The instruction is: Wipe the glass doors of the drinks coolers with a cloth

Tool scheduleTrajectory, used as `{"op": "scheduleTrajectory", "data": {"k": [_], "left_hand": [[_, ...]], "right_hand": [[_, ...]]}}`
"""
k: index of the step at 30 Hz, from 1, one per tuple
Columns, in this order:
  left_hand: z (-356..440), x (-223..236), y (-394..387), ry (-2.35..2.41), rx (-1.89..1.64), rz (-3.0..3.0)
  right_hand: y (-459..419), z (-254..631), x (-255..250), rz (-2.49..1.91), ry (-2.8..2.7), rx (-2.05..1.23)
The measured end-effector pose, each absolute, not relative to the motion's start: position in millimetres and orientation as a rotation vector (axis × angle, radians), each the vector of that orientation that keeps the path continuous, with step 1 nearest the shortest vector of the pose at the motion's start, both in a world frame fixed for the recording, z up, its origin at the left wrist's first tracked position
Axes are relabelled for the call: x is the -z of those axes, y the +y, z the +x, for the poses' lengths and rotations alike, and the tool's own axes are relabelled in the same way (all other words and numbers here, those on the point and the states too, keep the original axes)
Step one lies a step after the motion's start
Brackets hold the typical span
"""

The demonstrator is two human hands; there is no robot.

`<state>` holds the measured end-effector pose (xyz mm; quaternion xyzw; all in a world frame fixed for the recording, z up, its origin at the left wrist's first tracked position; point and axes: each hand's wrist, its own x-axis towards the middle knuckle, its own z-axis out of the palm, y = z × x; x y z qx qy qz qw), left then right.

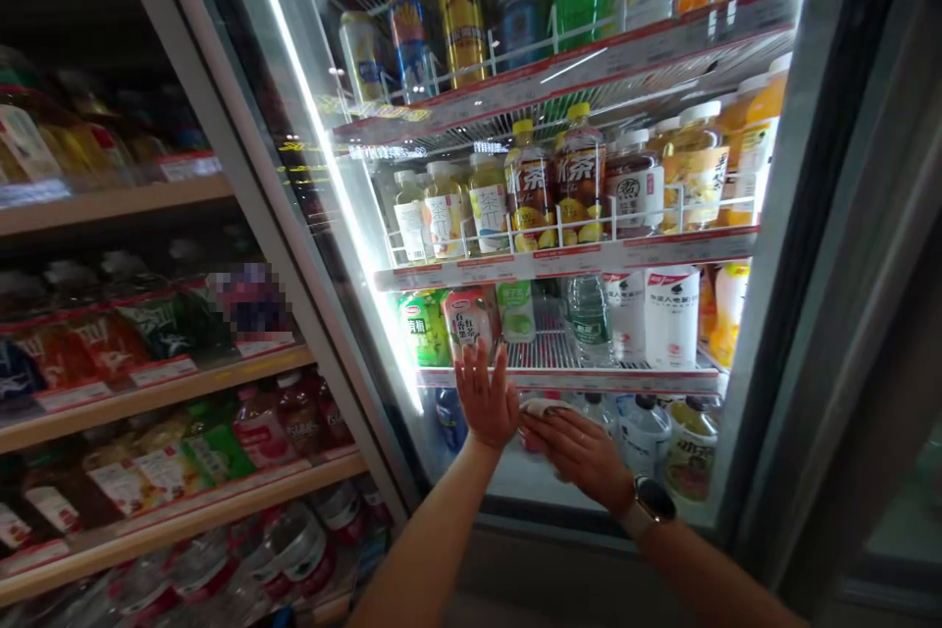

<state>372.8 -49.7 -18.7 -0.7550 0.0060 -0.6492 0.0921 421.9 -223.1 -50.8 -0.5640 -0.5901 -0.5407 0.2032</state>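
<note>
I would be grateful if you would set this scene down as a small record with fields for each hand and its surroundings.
Left hand: open, fingers spread, palm against the glass cooler door
Right hand: pressing a folded pale cloth on the glass
Right wrist: round-faced metallic watch
Behind the glass: yellow-capped bottled tea, gold drink can
Beside the door: light wooden shelves of bottled drinks
</note>
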Motion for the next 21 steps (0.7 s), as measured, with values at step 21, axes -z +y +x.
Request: {"op": "scheduleTrajectory", "data": {"k": [21], "left_hand": [[372.3,18.1,-52.5,0.033,1.956,-2.267]], "right_hand": [[-236.7,427.9,4.5,-1.572,-1.153,1.533]]}}
